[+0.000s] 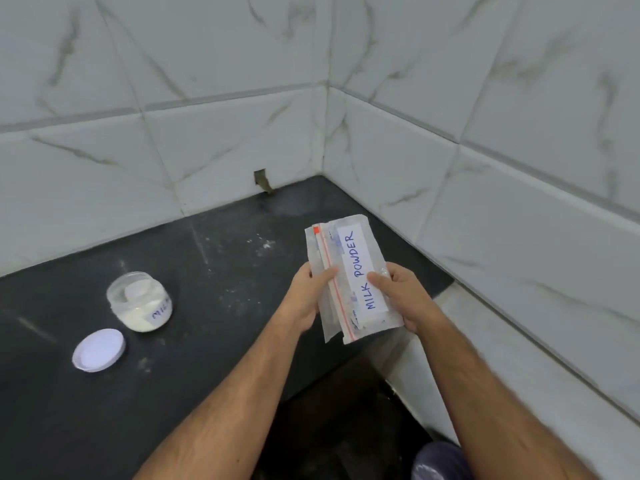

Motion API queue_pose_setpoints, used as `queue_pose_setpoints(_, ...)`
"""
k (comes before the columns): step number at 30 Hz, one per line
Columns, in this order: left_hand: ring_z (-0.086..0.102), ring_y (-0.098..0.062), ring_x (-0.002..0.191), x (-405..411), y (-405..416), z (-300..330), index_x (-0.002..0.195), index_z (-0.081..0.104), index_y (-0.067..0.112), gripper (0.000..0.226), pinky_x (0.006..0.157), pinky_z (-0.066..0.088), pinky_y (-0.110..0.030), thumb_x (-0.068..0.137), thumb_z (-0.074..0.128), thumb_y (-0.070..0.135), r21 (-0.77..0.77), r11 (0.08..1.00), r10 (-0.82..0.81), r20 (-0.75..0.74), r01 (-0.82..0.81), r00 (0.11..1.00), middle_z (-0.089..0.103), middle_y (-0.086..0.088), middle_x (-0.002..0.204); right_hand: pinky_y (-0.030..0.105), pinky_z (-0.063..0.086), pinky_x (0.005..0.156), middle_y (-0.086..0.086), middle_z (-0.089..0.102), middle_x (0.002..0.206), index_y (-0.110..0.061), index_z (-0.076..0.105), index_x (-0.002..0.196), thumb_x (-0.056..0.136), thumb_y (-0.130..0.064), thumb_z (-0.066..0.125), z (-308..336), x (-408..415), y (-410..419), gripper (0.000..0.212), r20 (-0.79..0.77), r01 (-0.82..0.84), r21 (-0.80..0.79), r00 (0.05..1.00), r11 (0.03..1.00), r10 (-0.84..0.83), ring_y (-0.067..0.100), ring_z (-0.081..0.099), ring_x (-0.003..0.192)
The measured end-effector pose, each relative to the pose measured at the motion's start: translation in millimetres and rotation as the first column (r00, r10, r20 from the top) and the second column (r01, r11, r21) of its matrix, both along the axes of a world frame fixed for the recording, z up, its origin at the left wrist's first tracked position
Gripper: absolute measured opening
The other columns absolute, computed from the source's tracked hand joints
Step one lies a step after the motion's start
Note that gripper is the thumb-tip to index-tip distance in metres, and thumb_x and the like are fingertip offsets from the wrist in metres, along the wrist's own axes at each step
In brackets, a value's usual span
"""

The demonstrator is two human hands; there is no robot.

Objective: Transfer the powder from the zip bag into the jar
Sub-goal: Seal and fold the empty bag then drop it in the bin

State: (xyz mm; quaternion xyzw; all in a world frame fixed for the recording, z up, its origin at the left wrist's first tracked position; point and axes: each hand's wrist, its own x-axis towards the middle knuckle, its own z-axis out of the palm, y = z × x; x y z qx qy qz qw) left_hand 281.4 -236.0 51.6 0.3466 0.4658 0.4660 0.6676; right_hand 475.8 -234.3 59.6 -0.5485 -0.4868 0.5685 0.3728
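While round jar (140, 301) sits uncapped, L hand (308, 296) & R hand (403, 299) grip flat, crinkly plastic zip bag (349, 282).

This looks like a home kitchen corner. A dark stone counter (214, 244) meets white marble-patterned wall tiles (485, 98) on two sides, and a small open jar (140, 301) of white powder carries a handwritten label.

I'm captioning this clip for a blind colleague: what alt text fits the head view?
Two bare hands, left hand and right hand, hold a flattened zip bag labelled MILK POWDER above a dark counter. To the left stand an open jar holding white powder and its lid.
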Motion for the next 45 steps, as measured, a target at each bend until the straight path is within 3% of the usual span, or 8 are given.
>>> queue_pose_setpoints(7, 0.069, -0.024, 0.111, 133, -59, -35, 0.132, 0.046, 0.021, 0.055, 0.095, 0.055, -0.054, 0.085, 0.074, 0.014, -0.100, 0.976, -0.207, -0.157, 0.193, 0.966, 0.066, -0.006, 0.125, 0.045, 0.062, 0.077, 0.008, 0.078, 0.104, -0.011, 0.068, 0.115, 0.096, -0.012, 0.062, -33, 138, -73, 0.019, 0.002, 0.206, 0.039, 0.978, 0.978, -0.207, 0.027, 0.076, 0.089)
queue_pose_setpoints(17, 0.072, -0.019, 0.101, 276, -171, -108, 0.133, 0.047, 0.019, 0.056, 0.083, 0.062, -0.043, 0.086, 0.073, 0.006, -0.229, 0.959, -0.222, -0.240, 0.167, 0.945, 0.069, -0.005, 0.119, 0.045, 0.063, 0.077, 0.005, 0.075, 0.107, -0.014, 0.066, 0.115, 0.095, -0.016, 0.065, -128, 267, -193, 0.020, 0.102, 0.327, -0.125, 0.943, 0.937, -0.315, 0.022, 0.076, 0.088)
queue_pose_setpoints(25, 0.064, -0.022, 0.113, 303, -210, -194, 0.132, 0.048, 0.021, 0.052, 0.097, 0.054, -0.052, 0.088, 0.071, 0.007, -0.415, 0.893, -0.350, -0.392, 0.176, 0.851, 0.061, -0.003, 0.129, 0.022, 0.057, 0.061, -0.009, 0.074, 0.095, -0.027, 0.065, 0.102, 0.092, -0.022, 0.068, -226, 286, -248, 0.011, 0.173, 0.393, -0.320, 0.919, 0.862, -0.355, 0.006, 0.074, 0.077)
queue_pose_setpoints(29, 0.060, -0.021, 0.115, 314, -217, -269, 0.135, 0.048, 0.022, 0.056, 0.094, 0.055, -0.047, 0.087, 0.070, 0.007, -0.489, 0.855, -0.418, -0.451, 0.173, 0.789, 0.058, -0.003, 0.133, 0.015, 0.053, 0.055, 0.000, 0.070, 0.096, -0.023, 0.059, 0.097, 0.092, -0.017, 0.067, -301, 289, -266, 0.011, 0.232, 0.456, -0.392, 0.889, 0.799, -0.394, 0.009, 0.069, 0.080)
queue_pose_setpoints(32, 0.055, -0.014, 0.109, 323, -219, -331, 0.134, 0.049, 0.025, 0.056, 0.078, 0.051, -0.028, 0.085, 0.072, 0.008, -0.505, 0.839, -0.464, -0.467, 0.203, 0.752, 0.057, -0.001, 0.134, 0.037, 0.062, 0.076, 0.006, 0.070, 0.108, -0.012, 0.057, 0.120, 0.094, -0.019, 0.066, -362, 293, -276, 0.028, 0.234, 0.464, -0.477, 0.886, 0.746, -0.401, 0.023, 0.071, 0.094)
queue_pose_setpoints(35, 0.056, -0.018, 0.118, 329, -223, -401, 0.136, 0.049, 0.025, 0.060, 0.096, 0.051, -0.041, 0.084, 0.073, 0.008, -0.557, 0.794, -0.538, -0.461, 0.241, 0.706, 0.056, -0.002, 0.137, 0.048, 0.060, 0.086, 0.010, 0.071, 0.112, -0.009, 0.059, 0.125, 0.095, -0.017, 0.064, -428, 299, -285, 0.032, 0.293, 0.492, -0.511, 0.871, 0.705, -0.395, 0.026, 0.071, 0.097)
queue_pose_setpoints(40, 0.056, -0.024, 0.120, 339, -236, -514, 0.138, 0.049, 0.021, 0.063, 0.102, 0.049, -0.045, 0.082, 0.074, 0.008, -0.613, 0.731, -0.653, -0.500, 0.301, 0.568, 0.056, -0.005, 0.136, 0.013, 0.046, 0.053, -0.011, 0.064, 0.086, -0.011, 0.063, 0.115, 0.092, -0.020, 0.067, -535, 302, -303, 0.025, 0.458, 0.566, -0.474, 0.813, 0.674, -0.360, 0.001, 0.061, 0.073)
queue_pose_setpoints(45, 0.056, -0.024, 0.117, 349, -228, -606, 0.135, 0.050, 0.021, 0.055, 0.092, 0.048, -0.034, 0.085, 0.072, 0.013, -0.618, 0.674, -0.739, -0.548, 0.404, 0.393, 0.058, -0.005, 0.132, 0.012, 0.038, 0.049, -0.011, 0.060, 0.086, -0.013, 0.060, 0.123, 0.093, -0.029, 0.066, -625, 309, -295, 0.033, 0.558, 0.544, -0.479, 0.794, 0.689, -0.240, 0.000, 0.057, 0.067)
